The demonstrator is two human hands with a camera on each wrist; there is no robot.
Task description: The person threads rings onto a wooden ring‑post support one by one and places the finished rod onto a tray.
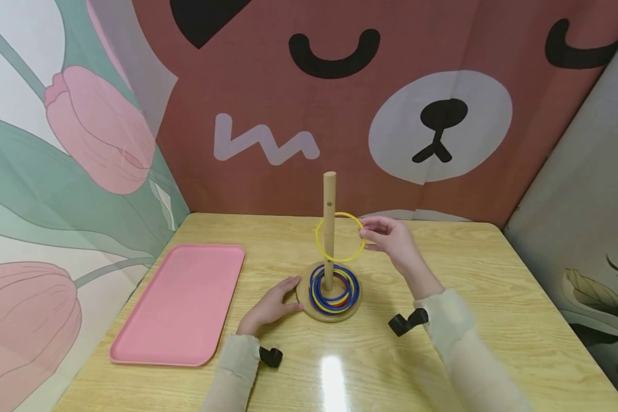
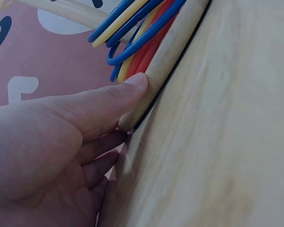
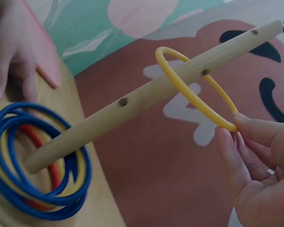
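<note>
My right hand [image 1: 393, 240] pinches a thin yellow ring [image 3: 195, 102] between thumb and fingers. The ring is tilted and encircles the upright wooden post [image 1: 329, 220], well above the base. At the post's foot, several blue rings [image 1: 357, 283], yellow rings and red rings lie stacked around it on the round wooden base [image 1: 307, 306]. My left hand [image 1: 272, 306] holds the left side of this base, thumb and fingers spread along its rim. The left wrist view shows the thumb [image 2: 135, 82] on the edge and the other fingers partly hidden beside it.
A pink tray [image 1: 177, 306] lies on the wooden table [image 1: 417, 366], left of my left hand. Behind the table hangs a printed cloth [image 1: 268, 189] with a bear face, and a tulip print [image 1: 103, 131] covers the left side.
</note>
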